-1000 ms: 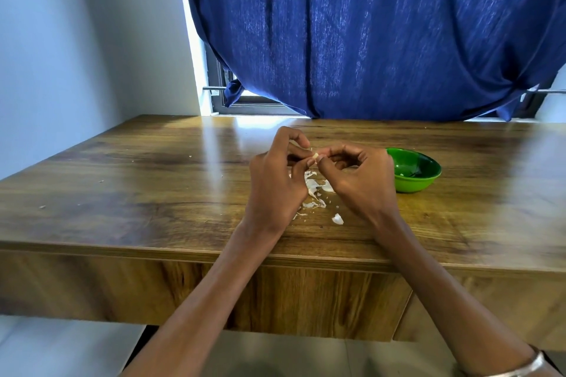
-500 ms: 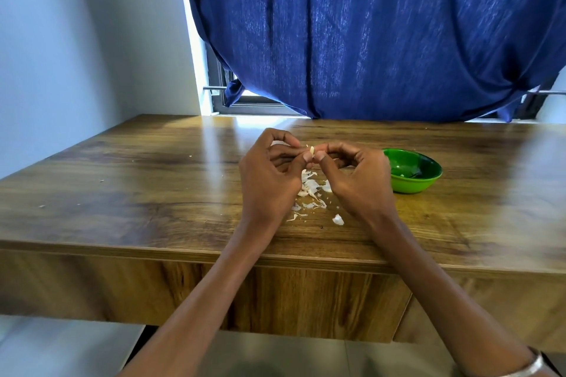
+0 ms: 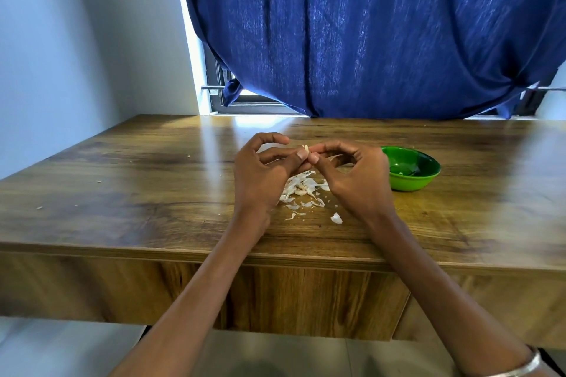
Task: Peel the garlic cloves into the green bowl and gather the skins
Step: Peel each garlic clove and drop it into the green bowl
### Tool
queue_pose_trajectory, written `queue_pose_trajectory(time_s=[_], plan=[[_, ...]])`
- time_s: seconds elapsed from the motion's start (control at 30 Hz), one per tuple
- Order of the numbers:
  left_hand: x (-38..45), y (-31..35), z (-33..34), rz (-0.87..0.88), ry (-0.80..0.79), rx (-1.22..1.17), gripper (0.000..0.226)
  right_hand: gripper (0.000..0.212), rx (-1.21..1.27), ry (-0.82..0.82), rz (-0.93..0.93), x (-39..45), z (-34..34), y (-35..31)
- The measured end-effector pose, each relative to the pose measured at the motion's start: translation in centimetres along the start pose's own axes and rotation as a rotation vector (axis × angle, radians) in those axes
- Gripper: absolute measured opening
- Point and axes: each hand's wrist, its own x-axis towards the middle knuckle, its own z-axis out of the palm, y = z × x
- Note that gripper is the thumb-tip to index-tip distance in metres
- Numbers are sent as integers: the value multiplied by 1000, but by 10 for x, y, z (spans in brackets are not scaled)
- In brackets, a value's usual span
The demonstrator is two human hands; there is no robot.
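Behind wooden table [image 3: 128, 193], blue curtain [image 3: 367, 34]

skins [image 3: 301, 190] on table [image 3: 137, 193], bowl [image 3: 412, 170] right

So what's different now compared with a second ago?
Very little. Both hands, left and right, keep pinching the garlic clove between their fingers, working it slightly. The skins on the table and the green bowl stayed put.

Green bowl [image 3: 413, 174] right, skins [image 3: 301, 190] centre — left tabletop [image 3: 122, 193] open.
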Motion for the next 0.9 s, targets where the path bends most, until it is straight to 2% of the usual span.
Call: queue_pose_trajectory(time_s=[0.17,0.33,0.63,0.9], plan=[[1,-2,0,4,-11,41,27,5,-52,7,1,-2,2,2],[2,-5,3,3,-26,66,24,12,-72,-7,35,-1,3,3],[3,-7,3,76,-53,142,24,4,7,-22,62,-2,4,0],[4,-8,3,86,-1,144,21,5,70,-33,80,-2,4,-1]])
